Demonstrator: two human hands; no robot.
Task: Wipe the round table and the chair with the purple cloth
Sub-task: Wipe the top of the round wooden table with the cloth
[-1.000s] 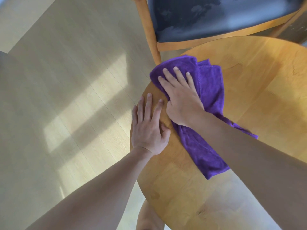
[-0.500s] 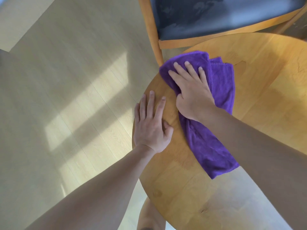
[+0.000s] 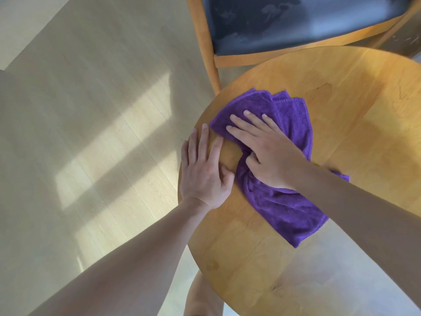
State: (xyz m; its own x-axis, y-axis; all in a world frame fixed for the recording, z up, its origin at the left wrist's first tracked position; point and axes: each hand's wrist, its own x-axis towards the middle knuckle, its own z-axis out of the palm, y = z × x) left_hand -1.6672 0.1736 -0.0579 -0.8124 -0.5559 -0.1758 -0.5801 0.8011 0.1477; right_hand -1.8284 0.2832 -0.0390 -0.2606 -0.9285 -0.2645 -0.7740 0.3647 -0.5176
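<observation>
Purple cloth (image 3: 282,197) lies bunched near the round wooden tabletop (image 3: 364,124) edge, right hand (image 3: 268,151) pressing it flat-fingered, left hand (image 3: 202,172) spread bare beside; wiping seems midway, chair (image 3: 284,26) apparently unwiped.

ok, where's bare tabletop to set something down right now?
Bare wood on the round table to the right of the purple cloth, out to the right rim, and in front of the cloth's near corner. Crowded at the left rim: left hand flat on the wood, right hand pressing the cloth beside it.
</observation>
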